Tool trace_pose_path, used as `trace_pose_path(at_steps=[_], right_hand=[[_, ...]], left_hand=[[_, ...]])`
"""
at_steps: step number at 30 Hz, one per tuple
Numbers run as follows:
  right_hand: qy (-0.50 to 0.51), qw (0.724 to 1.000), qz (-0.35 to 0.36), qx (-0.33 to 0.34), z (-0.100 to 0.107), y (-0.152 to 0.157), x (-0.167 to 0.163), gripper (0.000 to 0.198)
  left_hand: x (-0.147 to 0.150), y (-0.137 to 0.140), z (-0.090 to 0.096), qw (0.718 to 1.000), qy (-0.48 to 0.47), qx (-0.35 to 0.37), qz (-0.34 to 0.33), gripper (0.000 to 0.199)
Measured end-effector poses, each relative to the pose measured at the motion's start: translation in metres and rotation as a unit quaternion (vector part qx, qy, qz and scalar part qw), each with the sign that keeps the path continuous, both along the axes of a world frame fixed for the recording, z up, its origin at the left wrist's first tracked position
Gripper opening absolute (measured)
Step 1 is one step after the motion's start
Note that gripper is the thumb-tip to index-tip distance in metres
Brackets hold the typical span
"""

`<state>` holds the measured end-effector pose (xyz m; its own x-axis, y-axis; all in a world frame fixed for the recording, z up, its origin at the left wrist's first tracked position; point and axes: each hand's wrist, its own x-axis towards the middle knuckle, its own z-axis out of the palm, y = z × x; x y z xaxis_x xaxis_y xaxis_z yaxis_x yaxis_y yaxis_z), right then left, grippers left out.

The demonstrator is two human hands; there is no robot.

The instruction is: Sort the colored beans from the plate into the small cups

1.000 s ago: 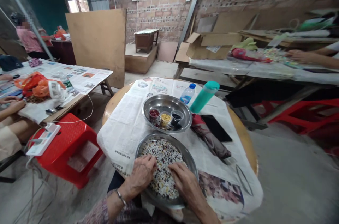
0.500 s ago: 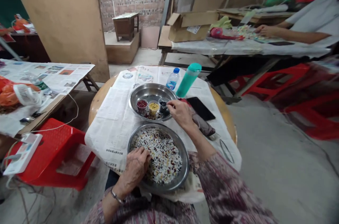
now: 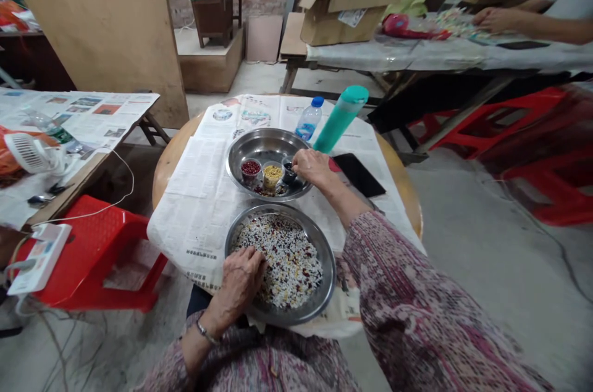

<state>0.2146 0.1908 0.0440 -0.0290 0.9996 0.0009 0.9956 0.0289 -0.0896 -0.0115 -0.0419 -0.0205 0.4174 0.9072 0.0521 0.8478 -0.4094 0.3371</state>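
A steel pan (image 3: 324,281) full of mixed white, dark and red grains lies at the near edge of a round table covered in newspaper (image 3: 199,194). My left hand (image 3: 238,278) rests in the grains at the pan's left side, fingers curled. Behind it a second steel pan (image 3: 259,142) holds three small cups: red beans (image 3: 251,168), yellow grains (image 3: 272,175) and a dark one (image 3: 288,168). My right hand (image 3: 311,168) reaches over the dark cup, fingertips pinched at its rim; what they hold is hidden.
A teal bottle (image 3: 341,117), a small water bottle (image 3: 309,120) and a black phone (image 3: 358,174) stand right of the far pan. A red stool (image 3: 88,244) is at the left beside another papered table (image 3: 92,114). Another person's arm (image 3: 523,23) rests on the far right table.
My right hand left the grain pan and reached forward to the dark cup in the far pan. The camera tilted down and closer. My left hand stayed in the grains.
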Motion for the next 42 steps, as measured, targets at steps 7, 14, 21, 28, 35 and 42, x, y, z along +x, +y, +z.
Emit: trace_pose_path(at_steps=[7,14,21,28,35,42], right_hand=[[-0.016,1.0,0.006,0.002,-0.001,-0.002,-0.002,0.028],[0.009,0.999,0.029,0.032,0.014,-0.018,-0.002,0.025],[0.111,0.977,0.167,0.072,-0.009,-0.143,-0.012,0.023],[0.064,0.938,0.34,0.016,-0.073,-0.244,-0.046,0.019],[0.041,0.982,0.178,0.057,-0.07,-0.194,-0.029,0.021],[0.127,0.965,0.226,0.038,-0.067,-0.193,-0.061,0.027]], left_hand=[[0.001,0.001,-0.002,1.0,0.001,0.002,0.006,0.015],[0.0,0.001,-0.005,1.0,-0.001,0.011,0.006,0.015],[0.001,0.0,-0.002,1.0,-0.012,0.011,-0.002,0.017],[0.001,-0.001,0.001,1.0,-0.01,0.009,-0.003,0.019],[0.002,-0.001,0.002,1.0,-0.021,0.017,0.003,0.021],[-0.002,0.0,-0.003,0.987,-0.13,0.085,0.037,0.034]])
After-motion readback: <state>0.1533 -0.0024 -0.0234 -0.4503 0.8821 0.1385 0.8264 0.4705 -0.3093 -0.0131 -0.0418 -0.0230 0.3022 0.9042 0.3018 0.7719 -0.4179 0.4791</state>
